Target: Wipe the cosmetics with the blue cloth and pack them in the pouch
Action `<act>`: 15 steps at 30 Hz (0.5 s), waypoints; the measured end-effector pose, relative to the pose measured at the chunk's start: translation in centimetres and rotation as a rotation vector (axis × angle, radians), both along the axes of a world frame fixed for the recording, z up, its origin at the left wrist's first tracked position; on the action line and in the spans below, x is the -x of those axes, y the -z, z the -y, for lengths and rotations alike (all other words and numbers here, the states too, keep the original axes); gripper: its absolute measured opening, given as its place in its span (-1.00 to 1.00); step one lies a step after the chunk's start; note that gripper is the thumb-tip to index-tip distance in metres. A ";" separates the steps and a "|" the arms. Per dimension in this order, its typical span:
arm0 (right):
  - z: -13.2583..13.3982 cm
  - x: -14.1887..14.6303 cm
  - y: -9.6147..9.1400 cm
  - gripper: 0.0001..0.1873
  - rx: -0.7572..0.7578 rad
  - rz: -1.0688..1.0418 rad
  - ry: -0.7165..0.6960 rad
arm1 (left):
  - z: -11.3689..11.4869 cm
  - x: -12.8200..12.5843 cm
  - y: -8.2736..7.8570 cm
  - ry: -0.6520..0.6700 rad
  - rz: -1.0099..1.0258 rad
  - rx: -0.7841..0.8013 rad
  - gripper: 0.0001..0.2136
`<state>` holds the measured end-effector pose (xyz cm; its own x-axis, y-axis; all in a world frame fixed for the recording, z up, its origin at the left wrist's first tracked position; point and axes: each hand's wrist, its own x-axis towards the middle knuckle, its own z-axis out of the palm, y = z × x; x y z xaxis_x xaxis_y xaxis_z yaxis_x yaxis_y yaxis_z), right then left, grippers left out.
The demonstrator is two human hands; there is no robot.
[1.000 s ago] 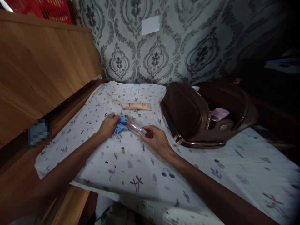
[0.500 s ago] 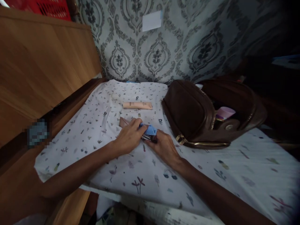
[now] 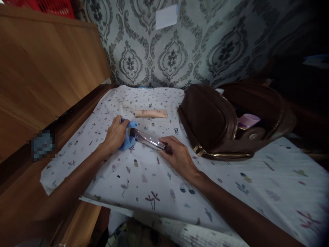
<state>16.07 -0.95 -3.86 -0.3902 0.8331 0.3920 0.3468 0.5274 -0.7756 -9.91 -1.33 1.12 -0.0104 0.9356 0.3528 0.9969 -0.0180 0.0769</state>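
Observation:
My left hand (image 3: 115, 134) is closed on a crumpled blue cloth (image 3: 126, 142), left of centre over the patterned sheet. Between my hands lies a slim, shiny silver-and-brown pouch (image 3: 149, 139), its dark left end against the cloth. My right hand (image 3: 178, 154) grips the pouch's right end between thumb and fingers. What the pouch contains I cannot make out. A peach-coloured squeeze tube (image 3: 151, 113) lies flat just beyond the pouch.
A brown bag (image 3: 208, 120) stands unzipped on the right, with a pale purple item (image 3: 248, 120) showing inside. White printed cloth (image 3: 154, 178) covers the surface. A wooden panel (image 3: 51, 51) rises at left, and patterned wallpaper (image 3: 192, 44) at the back.
My left hand has moved left with the blue cloth, away from my right hand. More of the shiny pouch shows between them. My right hand has barely moved.

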 end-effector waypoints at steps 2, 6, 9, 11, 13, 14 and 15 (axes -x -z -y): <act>-0.1 0.1 -0.1 -0.74 0.022 -0.040 0.025 | 0.2 0.1 -0.3 0.011 0.089 -0.070 -0.70; -0.3 0.4 0.2 -0.61 0.154 -0.119 0.050 | 2.0 -2.4 -0.7 0.234 0.264 -0.146 -0.70; -0.4 0.4 0.4 -0.52 0.206 -0.151 0.042 | 3.5 -5.4 0.1 0.443 0.222 -0.034 -0.66; -0.3 0.4 0.4 -0.55 0.204 -0.170 0.030 | 3.8 -6.4 1.0 0.468 0.139 0.024 -0.65; -0.3 0.4 0.3 -0.64 0.211 -0.188 0.021 | 3.2 -6.0 1.8 0.393 0.088 0.047 -0.64; -0.3 0.4 0.2 -0.69 0.219 -0.193 0.017 | 2.7 -5.3 2.1 0.328 0.078 0.061 -0.63; -0.3 0.4 0.2 -0.73 0.226 -0.199 0.014 | 2.2 -4.3 2.2 0.259 0.074 0.082 -0.63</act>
<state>15.63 -0.61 -4.03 -0.3120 0.9129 0.2632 0.1824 0.3294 -0.9264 -5.59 -3.51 -1.11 0.2102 0.9357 0.2833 0.9514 -0.2625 0.1612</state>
